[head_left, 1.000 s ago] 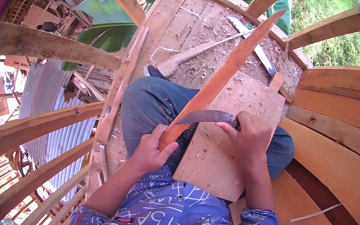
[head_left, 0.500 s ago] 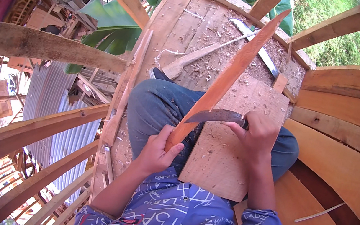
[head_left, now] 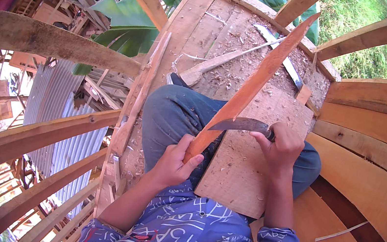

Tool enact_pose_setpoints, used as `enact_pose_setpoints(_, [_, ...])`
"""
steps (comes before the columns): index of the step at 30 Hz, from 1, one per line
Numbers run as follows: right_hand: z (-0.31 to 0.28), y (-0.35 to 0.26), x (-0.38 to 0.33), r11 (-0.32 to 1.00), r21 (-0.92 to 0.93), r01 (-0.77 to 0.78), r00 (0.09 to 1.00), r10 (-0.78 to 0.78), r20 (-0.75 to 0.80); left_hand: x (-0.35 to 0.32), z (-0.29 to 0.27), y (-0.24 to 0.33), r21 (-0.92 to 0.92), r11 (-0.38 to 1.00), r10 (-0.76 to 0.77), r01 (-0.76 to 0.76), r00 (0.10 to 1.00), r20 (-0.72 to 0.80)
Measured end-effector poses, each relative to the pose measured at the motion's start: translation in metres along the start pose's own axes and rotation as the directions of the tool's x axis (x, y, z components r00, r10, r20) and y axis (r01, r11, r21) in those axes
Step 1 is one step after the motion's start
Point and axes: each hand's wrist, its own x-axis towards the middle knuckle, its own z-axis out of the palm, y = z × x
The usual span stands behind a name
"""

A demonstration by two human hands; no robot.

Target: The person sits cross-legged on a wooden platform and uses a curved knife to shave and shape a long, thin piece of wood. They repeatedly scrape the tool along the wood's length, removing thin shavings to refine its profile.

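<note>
"Two grips are at work here; where does the wood lie in them?"

"The long, tapered, orange-brown wooden slat (head_left: 252, 87) has its lower end in the left grip (head_left: 173, 165), fingers and thumb closed around it. From there it slants up and to the right, its pointed tip well apart from both grips."

"And the right grip (head_left: 283, 146)?"

"Closed around the handle of a knife with a curved, grey metal blade and a dark handle (head_left: 242, 124), thumb stretched out below the base of the blade. That blade lies across the slat a little above the left grip; whether its edge bites in, I cannot tell."

"What else is around?"

"A flat, pale wooden board (head_left: 240, 174) rests over the lap, below the blade, covering part of the blue jeans (head_left: 167, 112). Farther off, on the plank floor (head_left: 186, 31) strewn with curled shavings, lie a pale wooden stick with one broad end and one thin (head_left: 208, 67) and a long, flat, silvery metal strip (head_left: 293, 71)."

"Does anything get in the way?"

"The slat passes in front of the silvery strip and hides its middle. Rough wooden rails (head_left: 65, 44) stand along the left, and broad orange-brown planks (head_left: 361, 159) wall the right."
</note>
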Motion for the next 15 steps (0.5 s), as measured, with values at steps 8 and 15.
enact_pose_setpoints(8, [-0.042,0.077,0.032,0.858,0.199,-0.473,0.825,0.511,-0.242,-0.009,0.002,-0.015,-0.085,0.988,-0.132,0.131,0.991,-0.011])
enact_pose_setpoints(15, [-0.012,-0.007,-0.005,0.992,0.124,-0.006,0.98,-0.019,0.196,-0.004,0.006,-0.012,-0.096,0.994,-0.049,0.047,0.999,-0.022])
